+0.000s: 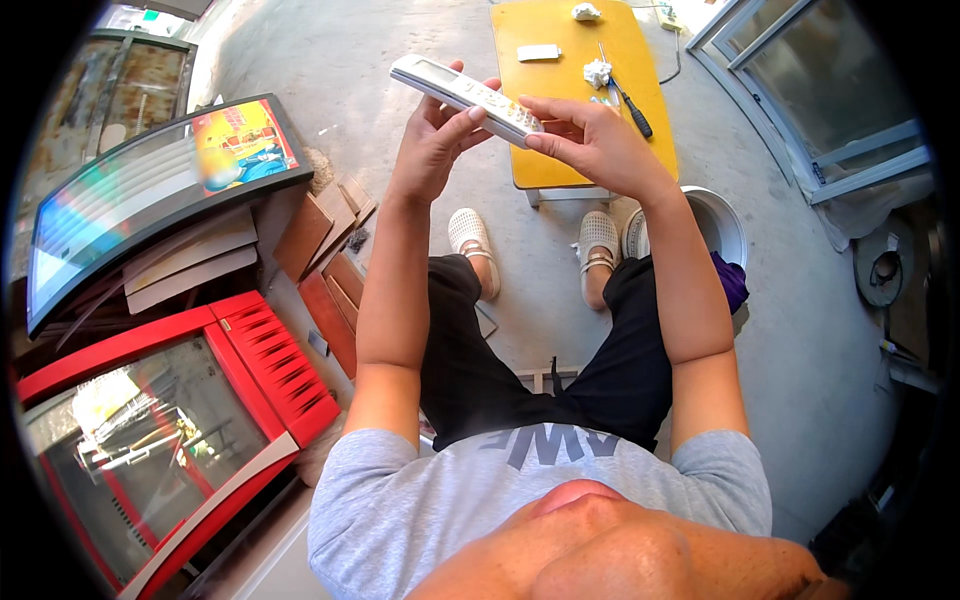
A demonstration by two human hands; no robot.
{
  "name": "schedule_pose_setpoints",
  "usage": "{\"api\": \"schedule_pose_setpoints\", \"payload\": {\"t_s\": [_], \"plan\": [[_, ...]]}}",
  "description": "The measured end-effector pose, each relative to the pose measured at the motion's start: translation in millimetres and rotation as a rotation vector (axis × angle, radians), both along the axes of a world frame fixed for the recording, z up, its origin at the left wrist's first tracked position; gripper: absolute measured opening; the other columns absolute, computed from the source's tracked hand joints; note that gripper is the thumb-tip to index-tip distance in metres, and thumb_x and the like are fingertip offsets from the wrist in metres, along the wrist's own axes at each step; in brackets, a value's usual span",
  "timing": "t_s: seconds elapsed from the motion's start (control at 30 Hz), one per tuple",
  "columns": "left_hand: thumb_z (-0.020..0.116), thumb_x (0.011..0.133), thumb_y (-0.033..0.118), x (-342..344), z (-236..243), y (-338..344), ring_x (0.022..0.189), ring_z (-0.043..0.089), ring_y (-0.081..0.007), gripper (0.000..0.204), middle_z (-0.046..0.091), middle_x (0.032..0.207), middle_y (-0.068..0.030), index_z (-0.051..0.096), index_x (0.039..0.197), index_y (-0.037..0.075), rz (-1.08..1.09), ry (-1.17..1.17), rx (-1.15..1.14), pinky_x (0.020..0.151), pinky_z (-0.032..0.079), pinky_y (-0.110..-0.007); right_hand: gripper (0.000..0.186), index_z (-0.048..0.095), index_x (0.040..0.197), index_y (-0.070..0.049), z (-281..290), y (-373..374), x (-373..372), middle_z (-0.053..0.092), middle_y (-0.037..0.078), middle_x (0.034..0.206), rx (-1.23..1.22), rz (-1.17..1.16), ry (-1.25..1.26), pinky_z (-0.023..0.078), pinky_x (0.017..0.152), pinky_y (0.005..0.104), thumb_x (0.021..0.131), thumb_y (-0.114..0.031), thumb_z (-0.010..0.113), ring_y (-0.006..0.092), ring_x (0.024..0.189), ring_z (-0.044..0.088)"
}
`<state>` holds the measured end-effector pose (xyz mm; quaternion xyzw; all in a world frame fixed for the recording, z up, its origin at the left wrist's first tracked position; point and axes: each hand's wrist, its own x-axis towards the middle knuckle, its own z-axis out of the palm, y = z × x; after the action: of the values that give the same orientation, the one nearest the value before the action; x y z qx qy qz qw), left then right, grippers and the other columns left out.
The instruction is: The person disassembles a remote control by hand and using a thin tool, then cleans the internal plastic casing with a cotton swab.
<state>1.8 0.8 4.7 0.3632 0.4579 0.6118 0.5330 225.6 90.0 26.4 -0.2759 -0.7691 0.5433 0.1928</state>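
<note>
Head view — both forearms raised from the lap. Left hand (pixel 432 140) cups the white remote control (pixel 466 97) from below, fingers curled round its middle. Right hand (pixel 590 140) pinches its near end, thumb and fingers closed on it. Remote held above the yellow table (pixel 560 160) — long axis running upper left to lower right.

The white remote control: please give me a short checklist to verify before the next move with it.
1. Left hand grips the white remote control from below: ok.
2. Right hand holds its near end, thumb on the button side: ok.
3. Remote is off the yellow table, carried by both hands: ok.
4. Screwdriver lies within view on the table: ok.
5. Battery cover state: cannot tell; the back is hidden.
6. Crumpled white paper lies clear of the hands: ok.
</note>
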Motion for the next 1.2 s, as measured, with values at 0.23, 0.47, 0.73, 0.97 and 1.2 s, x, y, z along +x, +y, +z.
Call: {"api": "schedule_pose_setpoints", "payload": {"t_s": [0.23,0.47,0.73,0.97,1.2], "plan": [[0.065,0.099,0.015,10.0,-4.3,2.5,0.127,0.061,-0.0293,0.082,0.049,0.149,-0.0243,0.013,0.162,0.015,0.001,-0.104,-0.017,0.101,0.057,-0.04,0.041,0.063,0.14,-0.008,-2.4,-5.3,-8.6,0.072,0.013,0.115,0.057,-0.013,0.06,0.055,0.088,0.0308,0.102,-0.025,0.064,0.0168,0.098,0.069],[0.076,0.092,0.011,21.0,-1.5,2.4,0.125,0.061,-0.0282,0.106,0.057,0.142,-0.0202,-0.003,0.163,0.022,0.02,-0.128,-0.047,0.104,0.054,-0.046,0.036,0.066,0.134,-0.008,-7.9,-14.4,-16.9,0.072,0.019,0.103,0.375,-0.128,0.118,0.054,0.082,0.0383,0.102,-0.024,0.06,0.0312,0.087,0.069],[0.069,0.095,0.004,15.7,-6.9,-1.1,0.132,0.057,-0.0314,0.098,0.049,0.148,-0.0249,0.003,0.163,0.029,-0.023,-0.045,-0.025,0.108,0.052,-0.046,0.034,0.065,0.135,-0.009,-6.5,-12.3,-14.8,0.071,0.024,0.104,0.4,-0.079,0.067,0.055,0.079,0.0406,0.103,-0.021,0.057,0.0375,0.089,0.071],[0.068,0.094,0.002,17.7,-5.4,-0.9,0.133,0.056,-0.0315,0.099,0.045,0.151,-0.0246,0.002,0.163,0.031,-0.018,-0.099,-0.035,0.109,0.052,-0.046,0.036,0.062,0.138,-0.011,-5.3,-11.3,-14.5,0.069,0.026,0.104,0.423,-0.062,0.008,0.055,0.079,0.0437,0.104,-0.019,0.056,0.0411,0.091,0.069],[0.068,0.094,0.002,16.5,-10.5,0.1,0.133,0.056,-0.031,0.1,0.045,0.152,-0.0244,0.002,0.163,0.032,-0.014,-0.117,-0.02,0.108,0.053,-0.046,0.035,0.062,0.137,-0.011,-6.9,-10.2,-14.9,0.069,0.026,0.107,0.409,-0.057,0.055,0.054,0.082,0.0445,0.104,-0.02,0.055,0.0432,0.096,0.067]]}}
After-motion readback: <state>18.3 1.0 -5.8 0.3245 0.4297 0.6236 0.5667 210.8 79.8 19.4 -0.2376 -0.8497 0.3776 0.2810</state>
